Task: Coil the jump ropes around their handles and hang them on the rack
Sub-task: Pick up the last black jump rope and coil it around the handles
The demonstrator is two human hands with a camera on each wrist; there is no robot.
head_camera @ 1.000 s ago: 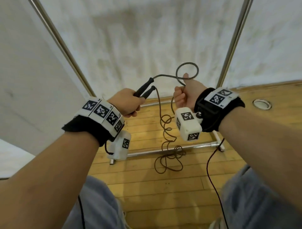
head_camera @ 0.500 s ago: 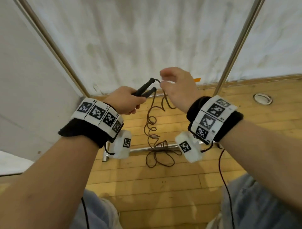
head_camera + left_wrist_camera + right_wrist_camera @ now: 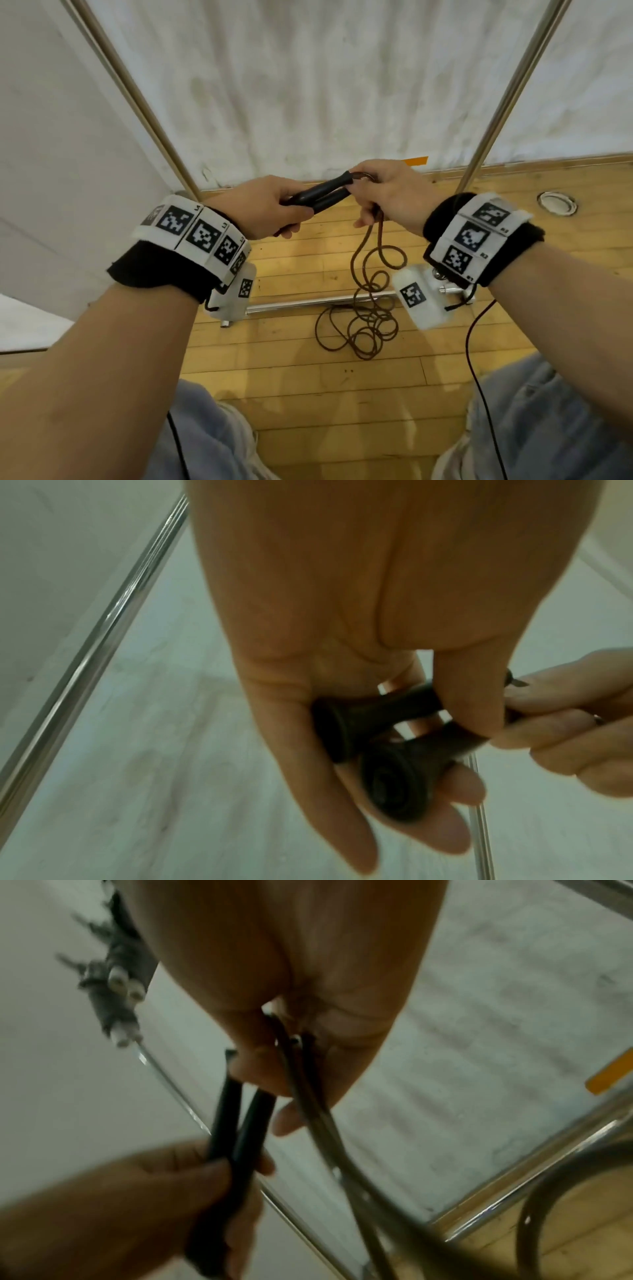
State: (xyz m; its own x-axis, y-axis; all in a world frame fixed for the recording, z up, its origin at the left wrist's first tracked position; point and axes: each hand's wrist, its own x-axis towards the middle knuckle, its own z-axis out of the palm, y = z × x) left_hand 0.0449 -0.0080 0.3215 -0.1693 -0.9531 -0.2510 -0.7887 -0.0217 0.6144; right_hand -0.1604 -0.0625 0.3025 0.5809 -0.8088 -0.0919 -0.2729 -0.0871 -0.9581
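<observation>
Step in hand looks like the first wrap of rope onto the paired handles; next move likely needs the right hand to carry the strands round both handles while the left keeps them together. Head view: left hand (image 3: 270,205) is curled round both black handles (image 3: 325,197), which point toward 2 o'clock; right hand (image 3: 387,195) pinches the rope (image 3: 368,308) at their tips, the slack hanging to a loose heap on the floor at 6 o'clock, across the rack (image 3: 308,303) base bar. Left wrist view: fingers (image 3: 462,788) wrapped under the handle butts. Right wrist view: two rope strands (image 3: 308,1096) run out of the closed fingers.
</observation>
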